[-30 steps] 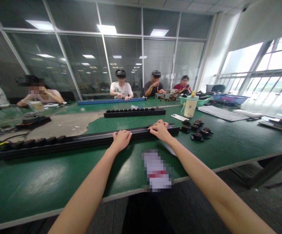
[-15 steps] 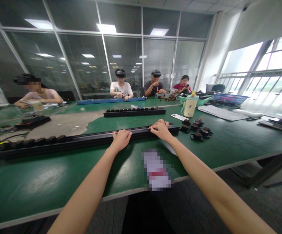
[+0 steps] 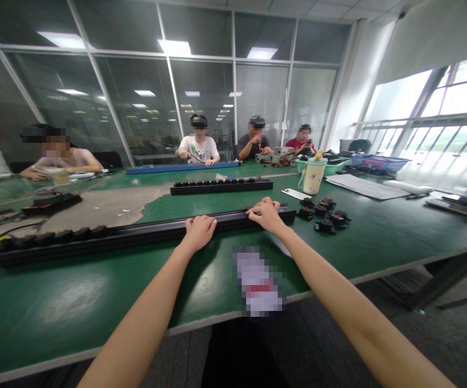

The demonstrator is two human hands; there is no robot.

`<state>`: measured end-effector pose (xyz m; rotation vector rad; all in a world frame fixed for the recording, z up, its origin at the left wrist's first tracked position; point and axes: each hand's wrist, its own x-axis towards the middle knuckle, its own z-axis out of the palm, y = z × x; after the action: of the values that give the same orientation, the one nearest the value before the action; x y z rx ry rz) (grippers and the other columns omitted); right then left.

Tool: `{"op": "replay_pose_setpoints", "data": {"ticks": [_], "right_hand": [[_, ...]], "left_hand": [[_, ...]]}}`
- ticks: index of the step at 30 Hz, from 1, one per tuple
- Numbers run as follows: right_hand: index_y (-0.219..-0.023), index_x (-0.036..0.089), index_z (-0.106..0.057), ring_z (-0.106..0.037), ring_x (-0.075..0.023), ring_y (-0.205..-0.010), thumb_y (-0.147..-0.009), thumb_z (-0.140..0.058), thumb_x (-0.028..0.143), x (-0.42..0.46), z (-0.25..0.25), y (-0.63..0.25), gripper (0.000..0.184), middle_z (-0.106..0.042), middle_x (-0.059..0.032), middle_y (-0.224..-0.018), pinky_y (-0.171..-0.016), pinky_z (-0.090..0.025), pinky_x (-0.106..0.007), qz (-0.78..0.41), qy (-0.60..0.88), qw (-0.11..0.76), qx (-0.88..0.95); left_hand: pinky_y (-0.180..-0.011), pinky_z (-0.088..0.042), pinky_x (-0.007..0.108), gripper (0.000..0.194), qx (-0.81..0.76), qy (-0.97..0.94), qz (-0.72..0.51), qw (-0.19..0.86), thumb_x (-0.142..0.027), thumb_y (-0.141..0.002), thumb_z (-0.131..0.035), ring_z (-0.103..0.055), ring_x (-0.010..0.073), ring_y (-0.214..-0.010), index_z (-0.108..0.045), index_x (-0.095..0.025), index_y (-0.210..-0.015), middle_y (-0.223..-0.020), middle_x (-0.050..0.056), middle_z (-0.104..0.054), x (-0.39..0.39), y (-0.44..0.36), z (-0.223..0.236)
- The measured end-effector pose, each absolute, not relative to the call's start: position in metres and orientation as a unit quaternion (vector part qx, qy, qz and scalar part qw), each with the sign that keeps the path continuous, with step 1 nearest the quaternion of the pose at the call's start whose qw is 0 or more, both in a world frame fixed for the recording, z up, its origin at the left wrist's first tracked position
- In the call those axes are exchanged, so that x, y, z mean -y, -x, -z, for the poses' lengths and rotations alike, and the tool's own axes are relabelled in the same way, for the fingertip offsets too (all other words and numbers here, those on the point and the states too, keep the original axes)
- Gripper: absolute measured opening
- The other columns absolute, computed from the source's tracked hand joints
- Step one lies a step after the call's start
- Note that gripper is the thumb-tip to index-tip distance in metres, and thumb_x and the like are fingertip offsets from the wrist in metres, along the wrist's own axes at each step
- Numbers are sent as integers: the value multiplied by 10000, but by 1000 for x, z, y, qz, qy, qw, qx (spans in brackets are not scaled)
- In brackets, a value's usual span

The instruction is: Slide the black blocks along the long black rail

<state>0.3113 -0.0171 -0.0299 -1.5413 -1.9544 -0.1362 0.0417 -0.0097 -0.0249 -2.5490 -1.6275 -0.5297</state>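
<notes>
A long black rail point(image 3: 144, 234) lies across the table in front of me, with several black blocks point(image 3: 65, 235) seated along its left part. My left hand point(image 3: 201, 231) is wrapped over the rail near its middle, fingers curled onto the channel. Further right, my right hand point(image 3: 265, 214) rests on the rail with its fingers drawn together at a small dark part in the channel. The fingers mostly hide that part, so its kind does not show. Several loose black blocks with brownish parts point(image 3: 325, 225) lie right of the rail's end.
A second black rail point(image 3: 221, 187) holding blocks lies further back. A white phone point(image 3: 295, 194) and a cream cup point(image 3: 313, 177) stand beyond the loose blocks. A blurred pale packet point(image 3: 258, 280) lies at the front edge. Co-workers sit opposite, one at a blue bar point(image 3: 185, 167).
Both my hands keep their places on the rail. Across the table, the co-worker at the blue bar has raised one hand, with a thin dark tool in it. The view shifts slightly.
</notes>
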Motion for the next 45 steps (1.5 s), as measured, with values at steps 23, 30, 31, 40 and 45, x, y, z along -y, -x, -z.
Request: {"op": "replay_pose_setpoints", "data": {"ticks": [23,30,31,40,45], "right_hand": [[-951,305,-854,-397,-278,-1095,-932,-589,352,17,30,-313,269,-765,-61,-1055,-882,-201,-430,48,589,332,735],[-920,304,-852,-411,-283,-1096,-941,-570,361,18,30,-315,288,-772,-66,-1044,-884,-206,-430,53,587,336,734],[-915,304,-851,-412,-283,-1094,-945,-564,365,17,30,-315,295,-773,-66,-1041,-882,-207,-430,54,588,336,734],[-871,296,-840,-424,-275,-1067,-946,-555,376,15,32,-320,305,-768,-58,-964,-859,-209,-424,59,597,350,719],[-879,286,-830,-407,-273,-1050,-956,-556,386,17,31,-319,302,-757,-65,-946,-824,-206,-415,62,609,336,716]], "left_hand": [[-1063,-317,497,395,531,830,167,40,-342,-1066,-330,-577,268,-1244,-714,-275,-1129,-1293,88,-705,9,-41,25],[-1059,-319,501,406,531,829,172,37,-336,-1061,-329,-581,271,-1226,-728,-276,-1106,-1261,91,-712,12,-42,23],[-1059,-319,499,407,531,828,174,37,-338,-1061,-329,-582,271,-1225,-728,-279,-1105,-1258,90,-714,13,-42,23],[-1059,-317,504,401,530,829,175,36,-348,-1063,-329,-583,271,-1227,-721,-280,-1115,-1269,87,-712,10,-41,25],[-1052,-326,503,400,530,829,171,42,-341,-1059,-336,-584,272,-1228,-729,-282,-1095,-1253,86,-717,9,-42,26]]}}
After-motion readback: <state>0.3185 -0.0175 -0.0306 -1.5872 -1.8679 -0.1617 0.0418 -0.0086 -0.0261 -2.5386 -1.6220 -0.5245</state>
